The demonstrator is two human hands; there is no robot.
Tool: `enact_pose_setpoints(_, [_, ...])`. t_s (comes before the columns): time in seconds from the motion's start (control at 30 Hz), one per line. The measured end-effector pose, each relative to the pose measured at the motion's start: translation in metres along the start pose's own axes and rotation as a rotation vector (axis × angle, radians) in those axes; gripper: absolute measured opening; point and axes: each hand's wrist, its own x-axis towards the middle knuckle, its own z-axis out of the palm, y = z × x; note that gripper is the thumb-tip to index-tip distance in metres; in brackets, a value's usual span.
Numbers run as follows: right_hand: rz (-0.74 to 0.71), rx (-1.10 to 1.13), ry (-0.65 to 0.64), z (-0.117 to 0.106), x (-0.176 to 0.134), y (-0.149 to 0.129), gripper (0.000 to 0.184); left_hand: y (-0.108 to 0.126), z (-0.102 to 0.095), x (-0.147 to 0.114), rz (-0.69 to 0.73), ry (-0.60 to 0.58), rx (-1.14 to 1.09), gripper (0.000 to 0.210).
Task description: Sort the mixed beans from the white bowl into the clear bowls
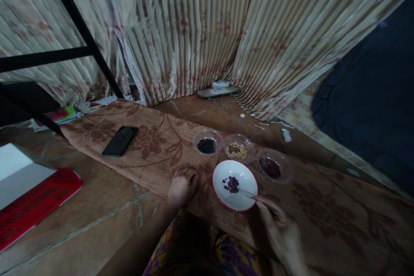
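Note:
My right hand (280, 224) is closed around a pair of thin metal tweezers (247, 193). Their tips reach into a white bowl with a red rim (235, 205), beside a small heap of dark red beans (231, 184). To the left of the bowl, my left hand (183, 186) rests on the cloth as a loose fist, with nothing visible in it. Just beyond the bowl stand three clear plastic cups. One has black beans (206, 146), the middle one yellowish beans (236, 151), and the right one dark red beans (270, 167).
A patterned brown cloth (152, 138) covers the narrow table. A black phone (120, 141) lies at its left. On the tiled floor are a red and white box (39, 202) and a skateboard (217, 91). Striped curtains (194, 30) and a black metal frame (74, 13) stand behind.

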Motion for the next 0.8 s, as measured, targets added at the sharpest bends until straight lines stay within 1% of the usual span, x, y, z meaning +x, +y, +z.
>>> enact_pose_setpoints(0.1, [0.0,0.014,-0.001,0.001,0.0,0.0,0.043,0.0,0.0,0.0,0.0,0.012,0.0,0.019])
enact_pose_setpoints(0.3, [0.05,0.045,0.047,0.0,-0.002,0.003,0.043,-0.002,0.0,0.0,-0.003,-0.004,-0.014,0.02])
enact_pose_setpoints(0.37, [0.047,0.092,0.108,-0.006,0.001,0.001,0.041,-0.002,0.001,0.0,0.0,0.0,-0.014,0.019])
enact_pose_setpoints(0.43, [0.005,0.126,0.227,-0.017,0.01,-0.003,0.04,-0.004,0.001,0.0,0.005,0.008,-0.016,0.019])
enact_pose_setpoints(0.53, [-0.083,0.086,0.413,-0.038,0.032,-0.005,0.042,-0.005,0.002,0.0,0.018,0.019,-0.023,0.02])
enact_pose_setpoints(0.57, [-0.101,0.065,0.429,-0.045,0.041,-0.004,0.044,-0.005,0.002,0.0,0.022,0.02,-0.024,0.02])
enact_pose_setpoints(0.6, [-0.121,0.062,0.495,-0.051,0.049,-0.001,0.045,-0.006,0.002,0.0,0.023,0.022,-0.024,0.021])
enact_pose_setpoints(0.7, [-0.116,-0.022,0.514,-0.057,0.064,0.01,0.049,-0.006,0.002,0.001,0.021,0.038,-0.014,0.021])
enact_pose_setpoints(0.8, [-0.101,0.0,0.496,-0.049,0.058,0.014,0.047,-0.005,0.003,0.001,0.021,0.044,-0.004,0.02])
